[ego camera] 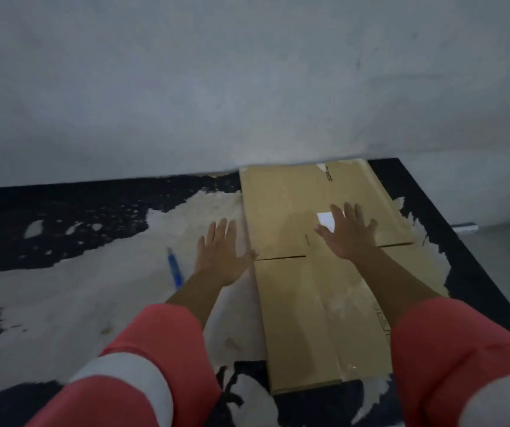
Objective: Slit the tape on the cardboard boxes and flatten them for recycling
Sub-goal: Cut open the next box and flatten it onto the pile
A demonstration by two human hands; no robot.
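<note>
A brown cardboard box (303, 309) lies flattened on a black-and-white rug, its far end against the wall. My right hand (347, 232) lies spread, palm down, on the upper panel, partly covering a white label (326, 220). Beside the box's left edge, my left hand (221, 252) is held flat with straight fingers over the rug, its thumb touching the cardboard edge. A blue utility knife (176, 268) lies on the rug just left of my left wrist, with neither hand on it.
The rug (62, 303) covers most of the floor. A grey wall (247, 87) rises right behind the box. Bare grey floor (500, 257) shows at the right, with a small pale blue object (464, 227) near the wall.
</note>
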